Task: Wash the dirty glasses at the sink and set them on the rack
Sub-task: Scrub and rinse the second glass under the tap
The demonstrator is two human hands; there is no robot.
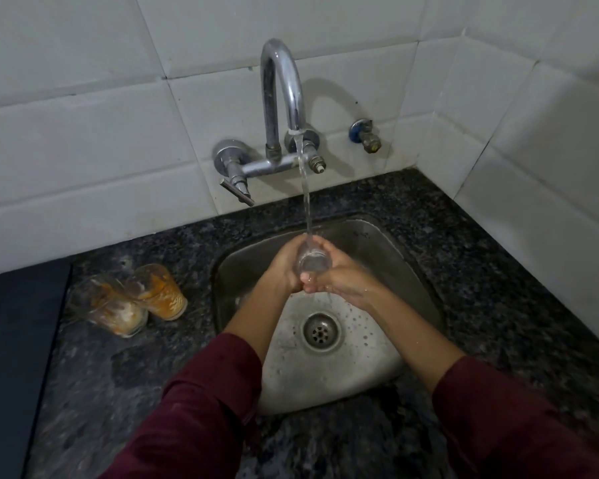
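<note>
A clear glass (312,261) is held over the steel sink (388,257) under the running stream from the chrome tap (284,95). My left hand (286,267) wraps its left side and my right hand (339,273) cups its right side and bottom; both grip it. Water runs onto the glass and drips off my fingers. Two dirty glasses stand on the counter left of the sink: one smeared orange (161,292), one with orange and white residue (109,304), touching each other. No rack is in view.
Dark speckled granite counter (481,271) surrounds the sink. A dark flat slab (14,340) lies at the far left. The drain (320,331) sits in the sink's middle. White tiled walls meet in a corner at the right, with a small valve (365,136).
</note>
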